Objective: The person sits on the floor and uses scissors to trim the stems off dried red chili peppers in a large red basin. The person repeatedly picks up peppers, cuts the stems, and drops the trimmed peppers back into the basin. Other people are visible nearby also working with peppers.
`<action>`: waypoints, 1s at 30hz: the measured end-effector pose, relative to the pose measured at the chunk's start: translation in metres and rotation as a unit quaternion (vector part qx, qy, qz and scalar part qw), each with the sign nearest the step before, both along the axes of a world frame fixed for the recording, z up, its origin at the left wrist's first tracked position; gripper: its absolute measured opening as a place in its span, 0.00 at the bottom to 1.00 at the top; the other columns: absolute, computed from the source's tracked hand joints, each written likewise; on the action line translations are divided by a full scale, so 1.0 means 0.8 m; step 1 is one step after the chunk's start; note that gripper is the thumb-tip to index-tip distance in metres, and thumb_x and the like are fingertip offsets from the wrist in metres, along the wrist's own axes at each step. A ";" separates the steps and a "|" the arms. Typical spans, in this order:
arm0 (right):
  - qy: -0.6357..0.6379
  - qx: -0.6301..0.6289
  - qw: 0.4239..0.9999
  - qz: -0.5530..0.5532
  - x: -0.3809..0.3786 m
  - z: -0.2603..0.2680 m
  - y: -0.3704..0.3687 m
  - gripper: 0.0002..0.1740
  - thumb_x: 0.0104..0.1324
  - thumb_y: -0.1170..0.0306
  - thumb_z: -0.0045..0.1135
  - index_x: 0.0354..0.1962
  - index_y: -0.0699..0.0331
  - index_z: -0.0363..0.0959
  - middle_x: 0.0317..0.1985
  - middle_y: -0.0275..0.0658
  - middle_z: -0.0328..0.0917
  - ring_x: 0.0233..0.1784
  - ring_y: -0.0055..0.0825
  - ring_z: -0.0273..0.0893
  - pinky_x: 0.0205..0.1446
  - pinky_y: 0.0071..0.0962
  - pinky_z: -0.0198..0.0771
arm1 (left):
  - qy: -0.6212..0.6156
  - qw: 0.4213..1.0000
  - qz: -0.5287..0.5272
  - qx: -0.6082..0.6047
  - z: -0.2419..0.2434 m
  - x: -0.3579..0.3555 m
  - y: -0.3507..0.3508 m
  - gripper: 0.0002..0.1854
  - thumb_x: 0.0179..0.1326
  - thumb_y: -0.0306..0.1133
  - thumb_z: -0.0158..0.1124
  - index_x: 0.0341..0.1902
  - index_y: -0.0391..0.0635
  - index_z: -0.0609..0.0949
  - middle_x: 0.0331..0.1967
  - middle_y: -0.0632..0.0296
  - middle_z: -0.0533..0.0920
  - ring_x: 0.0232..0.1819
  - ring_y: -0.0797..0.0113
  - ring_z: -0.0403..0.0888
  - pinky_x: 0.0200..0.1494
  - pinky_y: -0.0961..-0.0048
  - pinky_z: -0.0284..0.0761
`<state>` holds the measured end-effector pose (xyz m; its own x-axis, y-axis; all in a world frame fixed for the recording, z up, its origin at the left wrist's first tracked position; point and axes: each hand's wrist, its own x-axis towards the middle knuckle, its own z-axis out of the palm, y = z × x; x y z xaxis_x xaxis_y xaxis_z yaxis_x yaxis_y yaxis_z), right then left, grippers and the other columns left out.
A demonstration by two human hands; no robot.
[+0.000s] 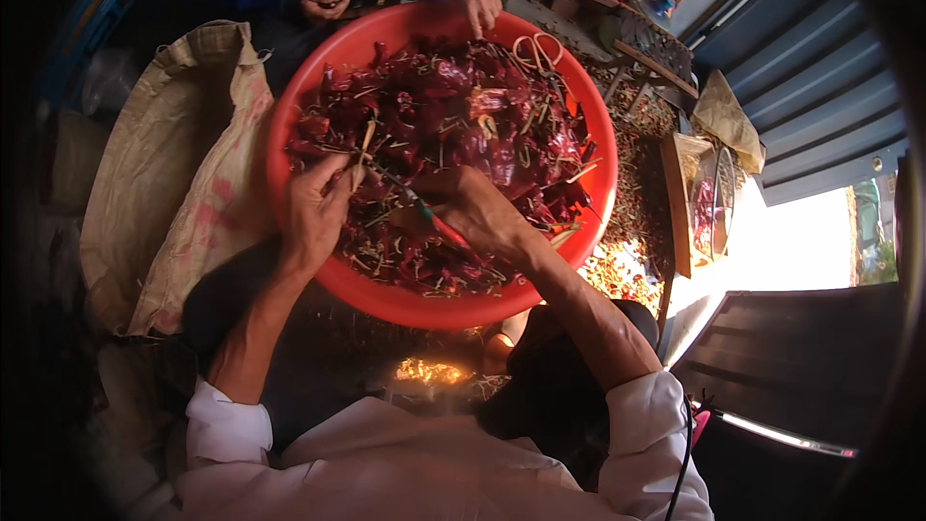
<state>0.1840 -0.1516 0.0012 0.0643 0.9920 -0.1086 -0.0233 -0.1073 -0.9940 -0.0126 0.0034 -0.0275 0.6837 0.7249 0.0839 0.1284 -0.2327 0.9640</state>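
A large red plastic basin (434,315) full of dried red chili peppers (448,87) and pale stems is before me. Over its left part, my left hand (318,202) pinches a dried chili pepper by its pale stem (367,137). My right hand (470,213) is closed around the handles of scissors (409,192), whose blades point up-left and reach the stem at my left fingertips. Whether the blades are apart cannot be told. A second pair of scissors (539,52) with pale loop handles lies on the peppers at the upper right of the basin.
A co-worker in blue sits across, one hand (481,3) at the basin's far rim, the other (324,5) beside it. A woven sack (166,159) lies left. On the right are a wooden-sided box (678,202), scattered pepper debris and a corrugated metal door (803,79).
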 end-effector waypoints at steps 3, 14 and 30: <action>0.015 -0.030 0.999 0.028 -0.006 0.014 0.005 0.24 0.72 0.55 0.68 0.50 0.69 0.85 0.33 0.37 0.87 0.37 0.17 0.83 0.36 0.20 0.73 | -0.009 0.999 -0.006 0.034 0.019 -0.002 -0.003 0.11 0.80 0.34 0.60 0.51 0.41 0.86 0.35 0.68 0.89 0.25 0.86 0.71 0.27 0.83 0.64; 0.258 -0.153 0.954 0.002 -0.039 0.031 0.037 0.19 0.77 0.58 0.64 0.37 0.69 0.84 0.22 0.34 0.82 0.14 0.12 0.62 0.16 0.18 0.49 | -0.047 0.997 0.023 -0.050 0.055 -0.014 0.007 0.13 0.80 0.35 0.61 0.50 0.34 0.85 0.34 0.61 0.88 0.38 0.75 0.86 0.46 0.76 0.80; 0.046 -0.132 0.990 -0.014 -0.027 0.048 0.026 0.18 0.71 0.56 0.69 0.35 0.65 0.86 0.20 0.30 0.78 0.15 0.11 0.61 0.19 0.19 0.52 | -0.038 0.994 -0.008 -0.103 0.037 -0.010 0.010 0.11 0.77 0.31 0.66 0.51 0.34 0.86 0.34 0.62 0.88 0.36 0.76 0.85 0.42 0.76 0.82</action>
<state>0.1620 -0.1311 0.0400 0.0699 0.9260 -0.3710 -0.1186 -0.3615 -0.9248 -0.0203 0.0110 0.0023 0.6930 0.7208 -0.0124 0.0505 -0.0314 0.9982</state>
